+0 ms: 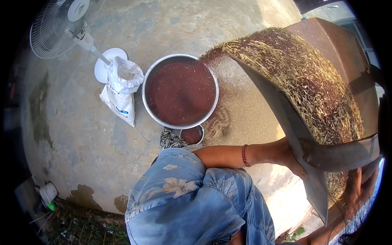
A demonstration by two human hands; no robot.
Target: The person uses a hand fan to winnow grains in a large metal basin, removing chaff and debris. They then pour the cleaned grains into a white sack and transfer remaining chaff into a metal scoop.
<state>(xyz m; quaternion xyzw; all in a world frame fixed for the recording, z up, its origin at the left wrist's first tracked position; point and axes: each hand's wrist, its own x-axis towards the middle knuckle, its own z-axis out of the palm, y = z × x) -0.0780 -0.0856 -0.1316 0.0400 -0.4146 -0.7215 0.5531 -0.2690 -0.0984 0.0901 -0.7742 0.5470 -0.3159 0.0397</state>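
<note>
Both hands (pixel 292 157) grip a tilted tray (pixel 310 155) of straw-mixed grain above a grain-filled basin (pixel 152 77)

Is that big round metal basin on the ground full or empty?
Nearly full. The metal basin holds reddish-brown grain almost up to its rim, and more grain streams toward it from the tilted tray.

The right hand (pixel 359 192) is mostly hidden behind the metal winnowing pan (pixel 310 163), its grip untellable.
</note>
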